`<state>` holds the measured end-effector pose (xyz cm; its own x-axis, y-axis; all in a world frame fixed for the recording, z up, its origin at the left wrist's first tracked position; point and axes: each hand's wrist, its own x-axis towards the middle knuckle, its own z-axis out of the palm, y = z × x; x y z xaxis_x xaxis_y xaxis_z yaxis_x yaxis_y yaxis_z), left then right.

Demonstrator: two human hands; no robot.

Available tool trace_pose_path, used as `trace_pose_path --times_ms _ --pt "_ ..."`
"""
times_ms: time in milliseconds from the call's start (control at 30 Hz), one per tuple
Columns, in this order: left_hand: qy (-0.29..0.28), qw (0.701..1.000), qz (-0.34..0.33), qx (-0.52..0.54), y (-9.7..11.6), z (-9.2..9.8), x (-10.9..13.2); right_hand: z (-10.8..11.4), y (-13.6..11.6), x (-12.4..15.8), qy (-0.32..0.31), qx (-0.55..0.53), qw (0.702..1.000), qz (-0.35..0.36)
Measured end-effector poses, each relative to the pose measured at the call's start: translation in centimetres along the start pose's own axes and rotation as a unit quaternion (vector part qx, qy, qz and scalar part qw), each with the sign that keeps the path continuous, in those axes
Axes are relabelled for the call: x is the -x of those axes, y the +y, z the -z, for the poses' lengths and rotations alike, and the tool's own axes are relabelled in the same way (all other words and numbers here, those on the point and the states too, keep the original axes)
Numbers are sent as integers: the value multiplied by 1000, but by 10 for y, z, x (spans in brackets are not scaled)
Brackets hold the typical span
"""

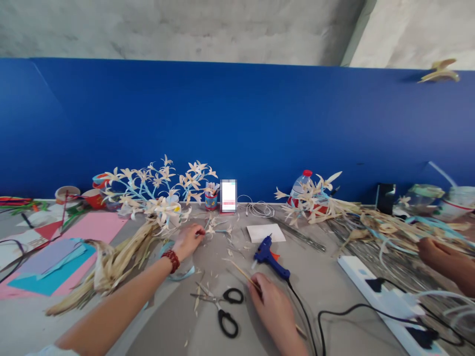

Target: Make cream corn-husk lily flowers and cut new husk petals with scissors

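My left hand (188, 241), with a red bead bracelet (171, 260) at the wrist, is closed with its fingertips curled down near small pale husk flowers (213, 226) lying on the table. Whatever may be between those fingertips is hidden. A thin wooden stick (239, 269) is gripped in my right hand (272, 311); it slants up to the left, and its other end shows below the hand. Black-handled scissors (227, 316) lie partly opened left of that hand. Just beyond it rests a blue glue gun (269, 257), beside a white card (266, 232).
Husk flowers on blue stems (148, 185) stand behind my left hand, near dried husks (111, 262) and coloured paper (52, 277). A white power strip (363, 282) with cords lies at right, beside another person's hand (441, 259). A red-capped bottle (302, 185) stands at the back.
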<state>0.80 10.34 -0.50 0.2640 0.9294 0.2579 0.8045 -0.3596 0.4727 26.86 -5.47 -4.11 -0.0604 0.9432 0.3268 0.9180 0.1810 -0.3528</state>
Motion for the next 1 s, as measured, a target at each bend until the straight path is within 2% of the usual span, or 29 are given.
trace_pose_path --times_ms 133,267,367,500,633,767,867,1000 --pt "-1 1000 2 -24 -5 -4 -8 -2 2 0 19 3 1000 15" --pt "10 1000 -4 -21 -9 3 -4 -4 6 0 61 6 997 37" --pt "31 999 -15 -9 -6 14 14 -4 7 0 100 30 993 50" --pt "31 997 -66 26 13 28 52 1 6 -1 126 57 989 57" --pt "-4 994 -97 58 39 31 90 13 1 -5 95 31 994 34" --pt "-57 985 -124 109 53 28 110 26 -4 -12 26 -80 996 2" --pt "-80 974 -111 182 56 23 108 36 -10 -13 -16 -157 987 -19" --pt "-101 948 -28 300 69 9 90 47 -24 -9 -46 -190 980 -29"
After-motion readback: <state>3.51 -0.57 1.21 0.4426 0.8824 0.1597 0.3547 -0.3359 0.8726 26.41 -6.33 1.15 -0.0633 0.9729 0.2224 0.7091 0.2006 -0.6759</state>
